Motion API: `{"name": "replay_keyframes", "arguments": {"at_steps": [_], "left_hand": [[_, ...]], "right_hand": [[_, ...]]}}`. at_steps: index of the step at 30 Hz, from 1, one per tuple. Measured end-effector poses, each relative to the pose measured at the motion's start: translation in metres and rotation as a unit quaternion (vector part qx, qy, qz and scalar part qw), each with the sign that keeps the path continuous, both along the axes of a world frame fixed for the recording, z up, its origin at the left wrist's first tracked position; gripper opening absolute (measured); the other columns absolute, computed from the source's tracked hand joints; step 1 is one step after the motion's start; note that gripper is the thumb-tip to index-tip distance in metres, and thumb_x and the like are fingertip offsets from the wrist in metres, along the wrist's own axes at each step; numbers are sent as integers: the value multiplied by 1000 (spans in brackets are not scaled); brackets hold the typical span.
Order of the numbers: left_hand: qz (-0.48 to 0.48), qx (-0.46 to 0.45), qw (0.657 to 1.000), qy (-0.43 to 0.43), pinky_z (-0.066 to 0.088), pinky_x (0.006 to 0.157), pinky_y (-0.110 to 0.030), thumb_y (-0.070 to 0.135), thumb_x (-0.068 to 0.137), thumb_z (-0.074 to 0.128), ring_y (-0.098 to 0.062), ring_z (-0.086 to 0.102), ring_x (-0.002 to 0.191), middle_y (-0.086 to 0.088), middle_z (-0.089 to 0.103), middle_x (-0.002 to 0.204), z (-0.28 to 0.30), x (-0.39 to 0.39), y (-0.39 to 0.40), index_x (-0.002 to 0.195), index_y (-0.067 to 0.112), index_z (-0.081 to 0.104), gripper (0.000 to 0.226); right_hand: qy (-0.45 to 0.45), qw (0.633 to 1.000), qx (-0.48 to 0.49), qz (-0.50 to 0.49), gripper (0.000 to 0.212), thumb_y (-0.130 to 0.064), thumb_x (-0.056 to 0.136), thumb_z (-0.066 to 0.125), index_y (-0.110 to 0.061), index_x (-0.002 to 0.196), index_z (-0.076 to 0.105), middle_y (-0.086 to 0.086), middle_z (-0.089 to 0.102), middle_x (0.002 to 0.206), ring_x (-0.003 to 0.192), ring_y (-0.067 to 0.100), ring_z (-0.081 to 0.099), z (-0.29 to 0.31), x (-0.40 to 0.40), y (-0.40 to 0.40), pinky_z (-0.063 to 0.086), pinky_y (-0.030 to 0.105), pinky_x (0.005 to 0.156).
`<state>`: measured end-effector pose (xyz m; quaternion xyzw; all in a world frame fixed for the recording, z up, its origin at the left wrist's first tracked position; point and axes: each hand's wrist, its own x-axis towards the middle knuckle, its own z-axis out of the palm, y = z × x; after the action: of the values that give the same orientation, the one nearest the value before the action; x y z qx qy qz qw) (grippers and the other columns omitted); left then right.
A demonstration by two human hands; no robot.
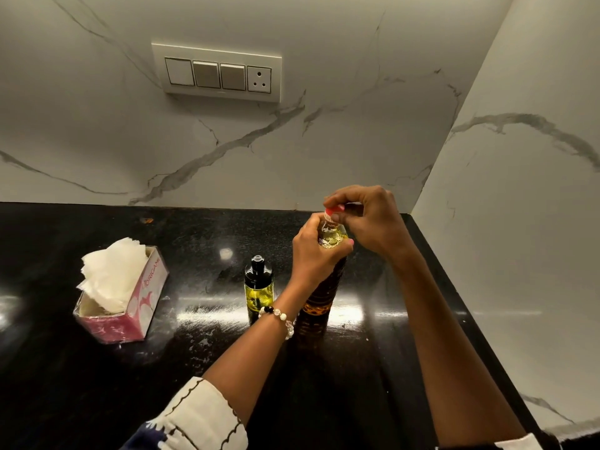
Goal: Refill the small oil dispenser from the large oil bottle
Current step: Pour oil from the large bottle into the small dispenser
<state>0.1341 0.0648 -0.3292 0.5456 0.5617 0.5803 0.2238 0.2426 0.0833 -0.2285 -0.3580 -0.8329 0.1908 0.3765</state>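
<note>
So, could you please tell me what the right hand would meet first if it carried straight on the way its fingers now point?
The right hand points left across the large oil bottle, pinching its red cap. Going on, it would probably meet the left hand gripping the neck, though depth is unclear.

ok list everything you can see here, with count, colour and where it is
oil bottle: 1, amber, upright on counter, centre right
cap: 1, red, on the oil bottle
dispenser: 1, clear with yellow oil, black top, upright just left of the oil bottle
tissue box: 1, pink, white tissues, counter left
counter: 1, black, glossy
switch panel: 1, white and grey, on marble wall
bracelet: 1, white and black beads, left wrist
left hand: grips oil bottle neck
right hand: pinches cap
</note>
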Motion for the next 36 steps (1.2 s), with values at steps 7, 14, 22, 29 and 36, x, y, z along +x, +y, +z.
{"name": "replay_keyframes", "arguments": {"at_steps": [7,14,22,29,36], "left_hand": [[-1,-5,1000,-3,55,78,-41,43,67,71,-14,64,88,2,66,95,-2,0,2,109,23,56,49],[4,0,1000,4,55,75,-41,39,70,76,-13,64,86,4,65,93,-3,0,4,104,24,56,43],[-4,-7,1000,-6,55,79,-42,44,67,71,-14,63,89,3,65,96,-2,0,2,108,27,54,47],[0,-1,1000,0,55,77,-41,40,69,76,-12,64,87,5,65,94,-4,0,5,105,24,56,45],[-4,-6,1000,0,55,76,-40,43,65,71,-13,63,85,2,65,92,-3,0,2,102,25,56,44]], "right_hand": [[23,998,33,-49,32,-25,72,79,-6,97,71,7,68,98,84,12,63,-2,-3,-2,52,16,73],[18,997,22,-65,26,-15,77,77,-7,100,72,8,71,96,81,10,63,-8,-1,-3,49,9,72],[26,999,-12,-33,34,-25,76,76,-8,104,69,4,68,104,91,12,64,1,0,-2,54,19,76],[4,995,55,-86,22,-16,75,78,-3,92,72,10,70,90,76,10,61,-7,-6,-3,45,7,68],[10,1000,7,-26,23,-11,77,75,-5,99,71,10,69,110,97,15,65,4,-2,-6,53,20,82]]}}
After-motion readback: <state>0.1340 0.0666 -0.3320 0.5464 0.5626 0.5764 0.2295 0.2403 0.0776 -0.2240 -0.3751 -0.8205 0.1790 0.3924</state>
